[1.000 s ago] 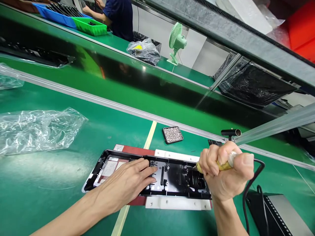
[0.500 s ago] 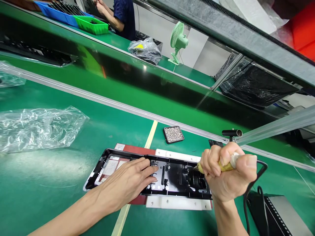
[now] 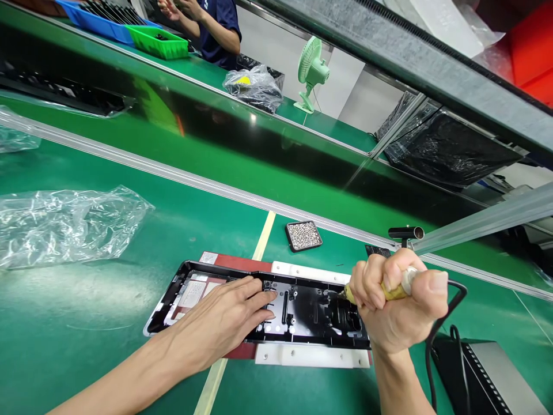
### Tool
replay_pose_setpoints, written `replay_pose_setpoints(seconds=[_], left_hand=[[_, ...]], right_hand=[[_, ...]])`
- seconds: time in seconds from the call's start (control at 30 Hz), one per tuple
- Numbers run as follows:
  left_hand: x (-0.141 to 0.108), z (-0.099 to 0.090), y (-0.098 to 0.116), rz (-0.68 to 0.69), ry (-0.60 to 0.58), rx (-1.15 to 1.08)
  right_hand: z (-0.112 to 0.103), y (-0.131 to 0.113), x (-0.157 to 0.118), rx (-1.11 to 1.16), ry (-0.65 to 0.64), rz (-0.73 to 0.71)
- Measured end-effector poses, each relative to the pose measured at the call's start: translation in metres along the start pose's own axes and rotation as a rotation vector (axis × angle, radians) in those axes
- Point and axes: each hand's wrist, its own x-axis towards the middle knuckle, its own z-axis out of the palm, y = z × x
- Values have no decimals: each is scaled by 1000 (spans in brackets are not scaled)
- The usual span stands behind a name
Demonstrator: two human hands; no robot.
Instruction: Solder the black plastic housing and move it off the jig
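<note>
A long black plastic housing (image 3: 302, 314) lies in a fixture with white side rails (image 3: 311, 355) and a reddish-brown base (image 3: 235, 263). My left hand (image 3: 235, 308) rests on the left half of the housing, fingers stretched out and pressing lightly on its inner face. My right hand (image 3: 395, 308) is wrapped round a yellow corded electric screwdriver (image 3: 394, 293), over the housing's right end. Its tip points down-left into the housing; whether it sits on a screw is too small to tell. A small black tray of screws (image 3: 303, 236) stands behind the fixture.
Clear plastic bags (image 3: 73, 227) lie at the left. An aluminium rail (image 3: 207, 183) runs behind. A dark metal box (image 3: 488, 374) and the cord are at the right. Across the bench are a person's arms (image 3: 216, 29), a green bin (image 3: 159, 43) and a fan (image 3: 311, 72).
My hands, the screwdriver and the housing hold nearly the same places; the view has shifted slightly. The person across the bench has moved their arms, with both hands now raised and apart.
</note>
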Motion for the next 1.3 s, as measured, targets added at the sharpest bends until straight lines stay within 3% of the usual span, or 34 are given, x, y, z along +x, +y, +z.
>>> replay_pose_setpoints(seconds=[1.3], left_hand=[[0,-1,1,-2,17,4]], right_hand=[[-1,1,1,34,-10,13]])
